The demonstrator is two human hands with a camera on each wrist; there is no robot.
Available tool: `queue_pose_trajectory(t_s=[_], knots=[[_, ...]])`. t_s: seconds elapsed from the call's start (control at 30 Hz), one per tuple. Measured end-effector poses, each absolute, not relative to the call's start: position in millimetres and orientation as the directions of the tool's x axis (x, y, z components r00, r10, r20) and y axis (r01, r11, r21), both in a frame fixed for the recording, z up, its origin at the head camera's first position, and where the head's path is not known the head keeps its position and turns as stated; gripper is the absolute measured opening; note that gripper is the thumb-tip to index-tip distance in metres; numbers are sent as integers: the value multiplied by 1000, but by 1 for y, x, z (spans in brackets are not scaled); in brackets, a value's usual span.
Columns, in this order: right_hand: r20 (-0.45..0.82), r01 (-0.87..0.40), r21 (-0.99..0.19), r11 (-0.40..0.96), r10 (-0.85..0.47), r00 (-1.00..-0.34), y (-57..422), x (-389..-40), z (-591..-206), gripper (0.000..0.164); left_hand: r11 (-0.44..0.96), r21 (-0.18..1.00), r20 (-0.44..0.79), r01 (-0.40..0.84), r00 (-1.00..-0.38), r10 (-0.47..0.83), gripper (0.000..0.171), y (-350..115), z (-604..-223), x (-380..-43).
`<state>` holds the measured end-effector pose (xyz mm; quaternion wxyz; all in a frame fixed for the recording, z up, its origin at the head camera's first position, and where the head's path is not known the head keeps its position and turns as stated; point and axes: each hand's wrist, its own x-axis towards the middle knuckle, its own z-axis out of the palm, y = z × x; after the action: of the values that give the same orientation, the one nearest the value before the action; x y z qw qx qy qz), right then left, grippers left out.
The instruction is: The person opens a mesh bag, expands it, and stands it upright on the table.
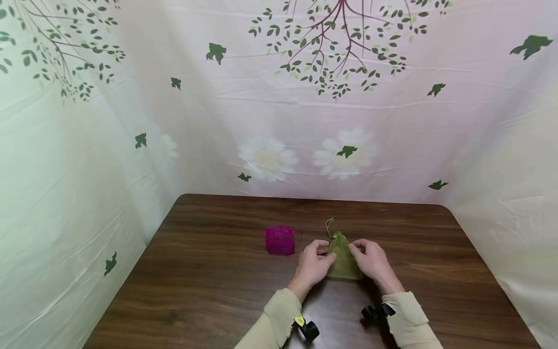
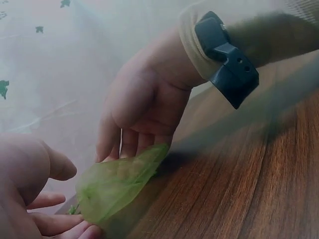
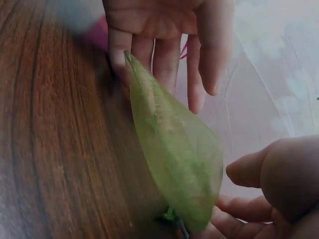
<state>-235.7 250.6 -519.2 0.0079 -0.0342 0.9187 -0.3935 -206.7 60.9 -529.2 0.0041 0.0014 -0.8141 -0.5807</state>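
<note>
the left hand (image 1: 311, 261) is touching one side of a green see-through bag (image 1: 344, 264), and the right hand (image 1: 374, 260) is touching the other. both hands are spreading loosely, thumbs standing apart from fingers, gripping nothing. the bag is resting between them, over the brown table (image 1: 209, 286). a pink bag (image 1: 280, 241) is sitting nearby.

We see 1 sheer green drawstring pouch (image 1: 344, 264) on the wooden table (image 1: 209, 291), neck gathered, its cord (image 1: 327, 227) looping beyond.
</note>
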Motion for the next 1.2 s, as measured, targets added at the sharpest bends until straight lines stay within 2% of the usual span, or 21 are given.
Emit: queue_pose_trajectory(t_s=[0.43, 0.6, 0.77, 1.2], knots=[[-32, -27, -776, 630, -82, -996, 246, -228, -509, 33, 170, 985, 26, 24, -1000, -11, 28, 60, -526, -205], [38, -95, -788, 609, -105, -994, 246, -225, -496, 31, 142, 986, 94, 93, -996, 3, 33, 56, -515, -206], [105, -157, -794, 587, -122, -987, 244, -218, -478, 26, 78, 992, 94, 95, -995, 20, 33, 55, -501, -204], [267, -316, -803, 505, -168, -949, 241, -202, -454, 13, 100, 957, 271, 273, -962, 32, 15, 46, -475, -193]])
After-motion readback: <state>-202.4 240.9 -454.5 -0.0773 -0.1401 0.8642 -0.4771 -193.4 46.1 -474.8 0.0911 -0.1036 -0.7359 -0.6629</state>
